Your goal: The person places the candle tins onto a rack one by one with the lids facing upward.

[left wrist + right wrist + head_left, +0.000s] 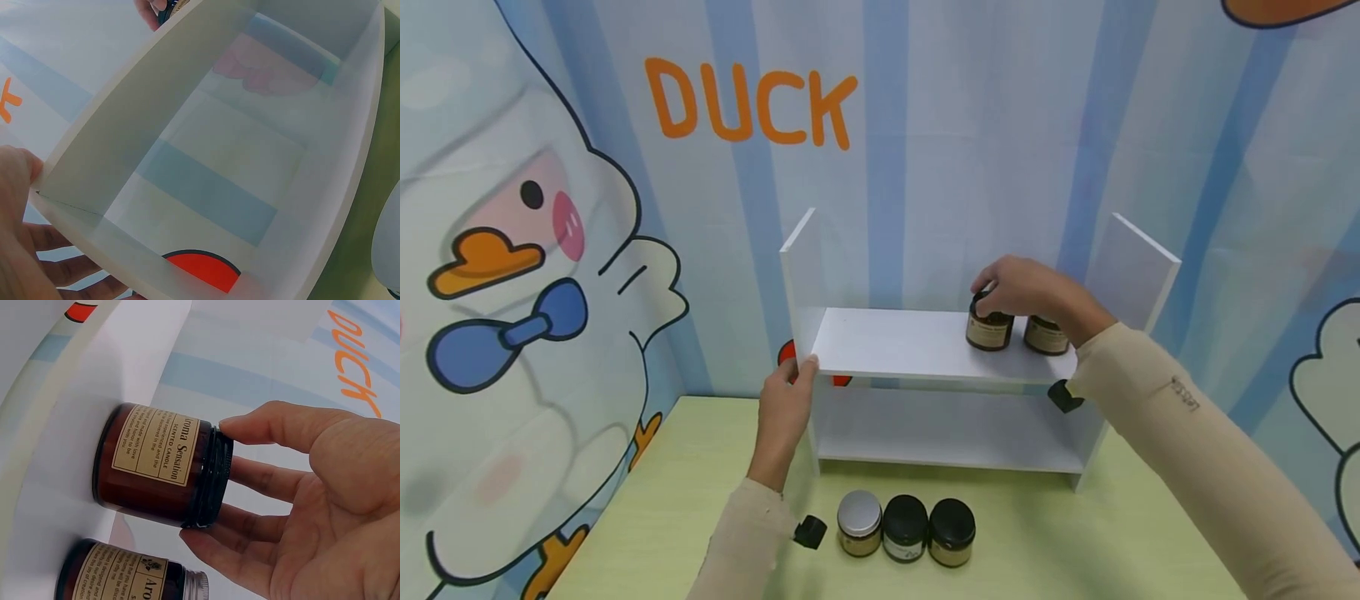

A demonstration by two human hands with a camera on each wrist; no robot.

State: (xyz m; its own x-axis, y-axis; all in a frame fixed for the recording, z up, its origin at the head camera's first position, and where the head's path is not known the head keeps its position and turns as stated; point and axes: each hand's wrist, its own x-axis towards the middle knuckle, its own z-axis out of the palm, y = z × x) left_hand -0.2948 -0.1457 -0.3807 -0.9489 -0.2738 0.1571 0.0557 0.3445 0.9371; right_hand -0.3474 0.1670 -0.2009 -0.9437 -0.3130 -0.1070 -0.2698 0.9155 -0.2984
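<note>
A brown scented candle jar (156, 465) with a black lid and cream label stands on the upper board of a white shelf (895, 342). My right hand (1026, 292) holds it round the lid, thumb on one side and fingers on the other. Beside it, to the right, stands a second labelled candle jar (125, 575) with a silver lid, partly behind my wrist in the head view. My left hand (786, 408) grips the shelf's left side panel at the upper board's level, with the thumb in front and fingers (69, 269) round the outside.
On the table (715, 450), in front of the shelf, three jars stand in a row: a silver-lidded jar (859, 523), a black-lidded jar (906, 527) and another black-lidded jar (952, 533). Tall side panels flank the upper board. A duck-print curtain (970, 150) hangs behind.
</note>
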